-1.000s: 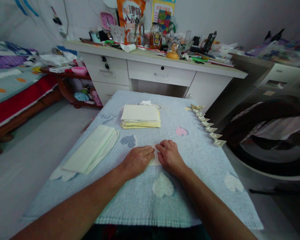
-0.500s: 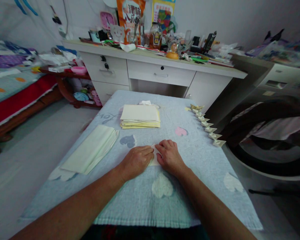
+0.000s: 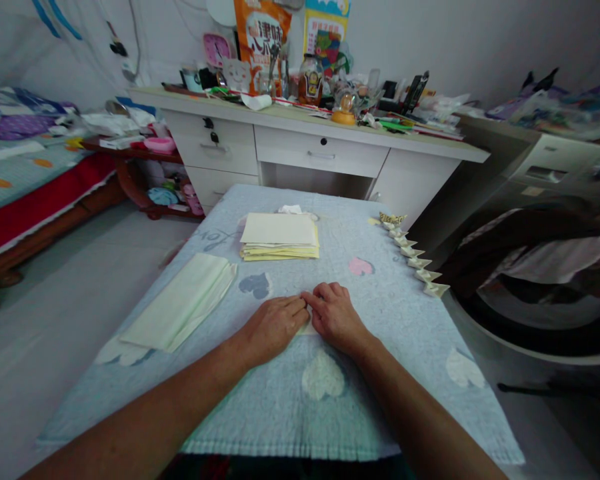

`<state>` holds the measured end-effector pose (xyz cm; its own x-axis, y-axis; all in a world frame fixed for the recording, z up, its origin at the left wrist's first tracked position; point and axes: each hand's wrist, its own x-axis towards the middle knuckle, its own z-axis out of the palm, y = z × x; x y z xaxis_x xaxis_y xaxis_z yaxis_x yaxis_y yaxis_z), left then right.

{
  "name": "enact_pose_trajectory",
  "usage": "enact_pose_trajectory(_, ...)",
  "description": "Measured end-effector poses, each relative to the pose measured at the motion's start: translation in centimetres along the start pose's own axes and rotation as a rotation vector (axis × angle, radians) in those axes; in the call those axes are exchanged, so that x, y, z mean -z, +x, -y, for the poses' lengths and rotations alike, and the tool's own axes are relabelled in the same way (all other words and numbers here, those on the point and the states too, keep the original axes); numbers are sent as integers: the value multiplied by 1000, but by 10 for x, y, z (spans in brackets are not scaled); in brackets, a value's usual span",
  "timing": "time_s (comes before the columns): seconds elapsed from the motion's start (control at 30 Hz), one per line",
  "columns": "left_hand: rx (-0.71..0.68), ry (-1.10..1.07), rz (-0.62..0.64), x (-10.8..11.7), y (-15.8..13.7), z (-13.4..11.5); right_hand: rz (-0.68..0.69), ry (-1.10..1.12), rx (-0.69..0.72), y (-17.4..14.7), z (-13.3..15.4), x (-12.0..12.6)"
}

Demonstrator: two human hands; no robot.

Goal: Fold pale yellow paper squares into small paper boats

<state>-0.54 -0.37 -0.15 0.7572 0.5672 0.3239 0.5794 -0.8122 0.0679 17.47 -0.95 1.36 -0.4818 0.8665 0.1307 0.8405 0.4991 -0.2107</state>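
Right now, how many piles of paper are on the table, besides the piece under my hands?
2: a cream-and-yellow pile beyond your left hand, and a pale green pile to its left. Both show plainly.

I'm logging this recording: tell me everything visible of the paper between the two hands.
The paper is pale cream, thin-looking and mostly hidden. A small part with a fairly straight near edge shows between the left hand and the right hand, both of which touch it. It lies on the blue patterned cloth. Its full outline and any creases cannot be made out.
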Motion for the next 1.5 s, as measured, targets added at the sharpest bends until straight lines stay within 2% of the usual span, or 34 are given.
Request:
enact_pose_trajectory(0.37, 11, 19, 18, 0, 1, -3, 69, -58, -31, 2, 5, 4)
enact_pose_trajectory(0.77, 16, 34, 18, -6, 0, -4, 47, -50, -26, 2, 4, 2)
enact_pose_trajectory(1.03, 99, -8, 126, 3, 1, -10, 51, -35, -34, 3, 4, 1)
enact_pose_trajectory(1.2, 185, 35, 113, 7, 0, -16, 32, -27, -27, 2, 4, 1)
enact_pose_trajectory(1.5, 170, 133, 129, 0, -3, -21, 32, -35, -36, 2, 3, 0)
